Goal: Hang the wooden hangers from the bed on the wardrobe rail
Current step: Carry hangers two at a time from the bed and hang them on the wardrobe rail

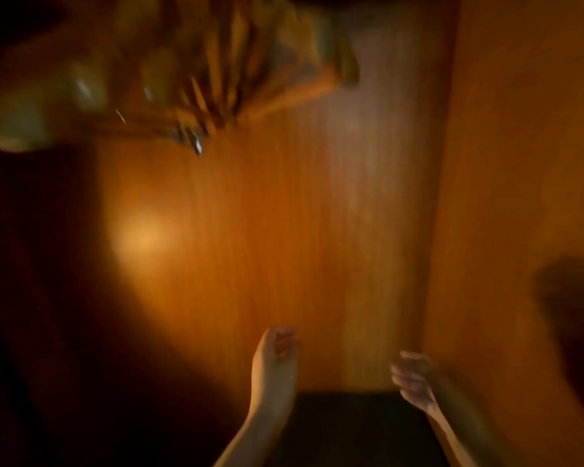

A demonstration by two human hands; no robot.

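You're looking into the wardrobe (284,230), everything smeared with motion. Your left hand (279,348) is curling loosely on nothing, your right hand (415,379) is spreading its fingers, empty too, the two well apart. The wooden hangers (223,96) are bunching in the wardrobe's upper left corner.
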